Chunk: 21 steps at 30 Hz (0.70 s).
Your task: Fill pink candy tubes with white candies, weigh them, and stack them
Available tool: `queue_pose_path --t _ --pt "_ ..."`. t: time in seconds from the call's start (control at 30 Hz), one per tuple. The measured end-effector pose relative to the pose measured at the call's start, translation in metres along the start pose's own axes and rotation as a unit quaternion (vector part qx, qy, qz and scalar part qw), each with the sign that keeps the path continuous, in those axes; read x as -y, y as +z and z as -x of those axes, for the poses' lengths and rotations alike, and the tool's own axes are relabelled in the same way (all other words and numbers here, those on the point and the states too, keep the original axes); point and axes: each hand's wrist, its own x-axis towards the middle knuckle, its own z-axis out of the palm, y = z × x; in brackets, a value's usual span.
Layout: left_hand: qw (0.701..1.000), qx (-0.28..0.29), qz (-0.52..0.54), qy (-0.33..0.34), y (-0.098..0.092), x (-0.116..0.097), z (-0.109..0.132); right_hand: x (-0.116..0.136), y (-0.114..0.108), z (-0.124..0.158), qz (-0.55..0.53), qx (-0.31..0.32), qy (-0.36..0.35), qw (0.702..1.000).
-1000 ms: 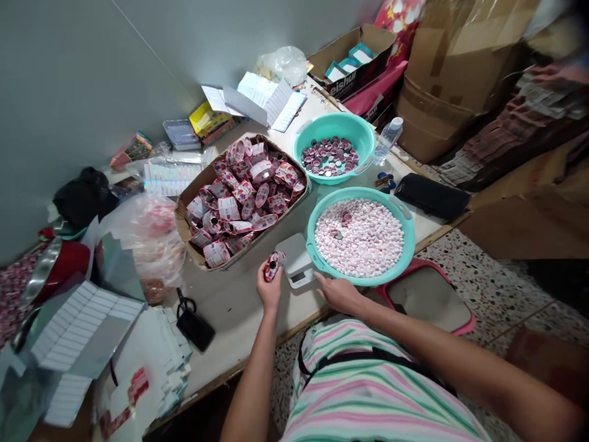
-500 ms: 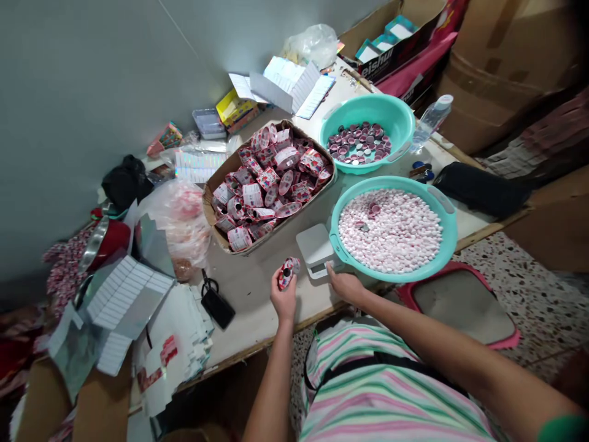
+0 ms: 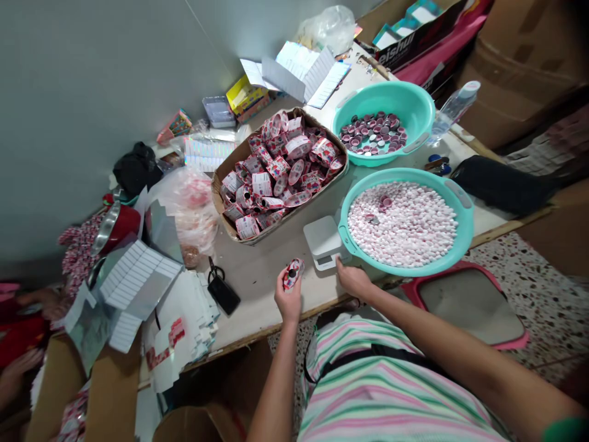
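Observation:
My left hand (image 3: pixel 288 297) is closed around a small red-and-white printed container (image 3: pixel 292 274), its dark round hole facing up. It is held over the table's front part. My right hand (image 3: pixel 353 279) holds nothing; its index finger stretches out to the front edge of a small white kitchen scale (image 3: pixel 322 237), the other fingers partly curled. Beside the scale stands a turquoise basin (image 3: pixel 464 230) of small white and pinkish pellets, with a few caps on top. Behind my left hand, a cardboard box (image 3: pixel 230 228) is heaped with similar printed containers.
A second turquoise basin (image 3: pixel 421 107) holds purplish caps, near a clear bottle (image 3: pixel 455 110) and a black pouch (image 3: pixel 504 184). Scissors (image 3: pixel 223 294), plastic bags (image 3: pixel 191 209) and sticker sheets (image 3: pixel 135 282) lie left. A pink-rimmed stool (image 3: pixel 519 337) stands right. Another person's hands show far left.
The view has shifted, so the table things sit further right and slightly higher. My left hand still holds the container; my right fingertip stays at the scale's front. Another person's hands now show far left.

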Motion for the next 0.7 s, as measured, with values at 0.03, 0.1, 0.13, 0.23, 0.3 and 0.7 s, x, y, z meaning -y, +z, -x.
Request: queue_pose_path --t 0.03,0.1,0.13,0.23,0.3,0.7 --pt "1.000 0.000 -0.003 0.001 -0.001 0.000 0.000 -0.001 0.001 0.000 -0.003 0.005 0.000 1.000" --pt "1.000 0.002 -0.005 0.001 -0.003 0.000 0.000 -0.002 0.002 -0.001 -0.009 0.015 0.000 1.000" --pt "1.000 0.003 -0.004 0.001 -0.004 -0.001 -0.001 -0.002 0.002 -0.002 -0.012 0.017 0.000 1.000" --pt "1.000 -0.003 0.000 -0.001 -0.006 0.000 0.000 -0.003 0.000 -0.001 -0.017 0.016 -0.003 1.000" --pt "1.000 -0.008 0.004 -0.005 -0.006 0.002 0.002 -0.005 -0.002 0.003 -0.016 0.011 -0.010 1.000" --pt "1.000 -0.006 0.025 -0.011 -0.005 0.012 0.006 -0.023 -0.009 0.053 -0.028 0.008 -0.070 0.997"
